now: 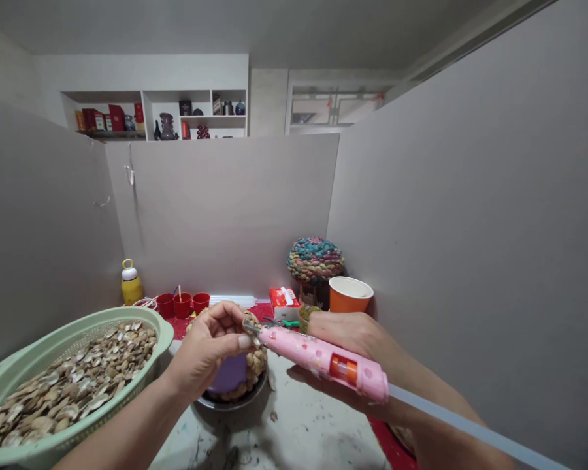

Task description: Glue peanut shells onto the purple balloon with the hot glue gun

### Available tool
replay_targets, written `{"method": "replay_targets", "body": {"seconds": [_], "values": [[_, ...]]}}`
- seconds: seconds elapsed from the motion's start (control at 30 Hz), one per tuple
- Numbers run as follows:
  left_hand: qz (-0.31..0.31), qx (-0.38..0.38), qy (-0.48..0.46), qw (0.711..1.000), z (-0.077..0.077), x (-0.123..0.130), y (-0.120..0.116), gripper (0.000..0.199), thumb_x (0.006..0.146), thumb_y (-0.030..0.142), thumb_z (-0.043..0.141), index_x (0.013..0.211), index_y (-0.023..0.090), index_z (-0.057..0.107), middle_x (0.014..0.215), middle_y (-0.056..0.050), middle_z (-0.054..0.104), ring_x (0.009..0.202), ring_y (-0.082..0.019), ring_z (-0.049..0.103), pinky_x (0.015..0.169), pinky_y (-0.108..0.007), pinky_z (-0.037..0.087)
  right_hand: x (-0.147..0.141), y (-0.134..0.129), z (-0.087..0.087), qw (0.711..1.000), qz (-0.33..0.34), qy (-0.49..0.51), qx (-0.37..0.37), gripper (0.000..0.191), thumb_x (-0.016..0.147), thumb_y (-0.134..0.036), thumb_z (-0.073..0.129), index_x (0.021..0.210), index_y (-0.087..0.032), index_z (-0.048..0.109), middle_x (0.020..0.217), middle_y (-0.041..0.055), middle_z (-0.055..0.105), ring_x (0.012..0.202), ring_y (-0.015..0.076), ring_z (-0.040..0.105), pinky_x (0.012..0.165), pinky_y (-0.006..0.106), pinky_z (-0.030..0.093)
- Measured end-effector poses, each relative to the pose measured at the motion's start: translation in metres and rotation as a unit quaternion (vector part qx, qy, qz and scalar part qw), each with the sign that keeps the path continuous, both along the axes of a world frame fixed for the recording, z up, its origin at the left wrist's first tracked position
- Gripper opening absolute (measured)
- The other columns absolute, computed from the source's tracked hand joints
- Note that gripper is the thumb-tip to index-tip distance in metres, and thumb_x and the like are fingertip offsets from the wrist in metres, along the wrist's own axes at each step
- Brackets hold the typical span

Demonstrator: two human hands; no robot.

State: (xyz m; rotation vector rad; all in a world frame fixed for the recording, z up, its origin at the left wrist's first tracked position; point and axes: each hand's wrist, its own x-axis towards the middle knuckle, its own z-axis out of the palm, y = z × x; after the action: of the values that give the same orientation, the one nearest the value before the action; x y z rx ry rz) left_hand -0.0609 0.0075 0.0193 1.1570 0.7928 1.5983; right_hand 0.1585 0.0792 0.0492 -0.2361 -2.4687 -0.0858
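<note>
My right hand (345, 329) is wrapped round a pink hot glue gun (298, 346), and a long translucent glue stick (470, 424) sticks out of its back end. The gun's metal nozzle meets a small brown half shell (251, 329) pinched between the thumb and fingers of my left hand (213, 339). Just beyond and below that hand, a purple form (230, 373) partly covered with rows of similar shells (257, 365) sits in a metal bowl (232, 406). My left hand hides much of this form.
At left stands a green basket (164, 329) of loose shells. Farther back are a yellow bottle (132, 287), red cups (182, 305), a red-and-white box (284, 301), a colourful shell-covered mushroom shape (316, 260) and an orange tub (350, 297). Grey partitions (225, 209) enclose the table.
</note>
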Motion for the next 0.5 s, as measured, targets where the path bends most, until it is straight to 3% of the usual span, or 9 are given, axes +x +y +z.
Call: {"method": "replay_targets", "body": {"seconds": [0.5], "values": [[-0.013, 0.007, -0.01, 1.0, -0.0006, -0.0001, -0.0001, 0.029, 0.06, 0.017, 0.085, 0.077, 0.017, 0.063, 0.072, 0.002, 0.063, 0.064, -0.008, 0.055, 0.058, -0.02, 0.044, 0.0021, -0.0001, -0.0001, 0.999, -0.015, -0.022, 0.029, 0.029, 0.09, -0.032, 0.057, 0.067, -0.018, 0.044, 0.061, -0.0024, 0.045, 0.055, 0.0101, 0.039, 0.053, 0.024, 0.024]]}}
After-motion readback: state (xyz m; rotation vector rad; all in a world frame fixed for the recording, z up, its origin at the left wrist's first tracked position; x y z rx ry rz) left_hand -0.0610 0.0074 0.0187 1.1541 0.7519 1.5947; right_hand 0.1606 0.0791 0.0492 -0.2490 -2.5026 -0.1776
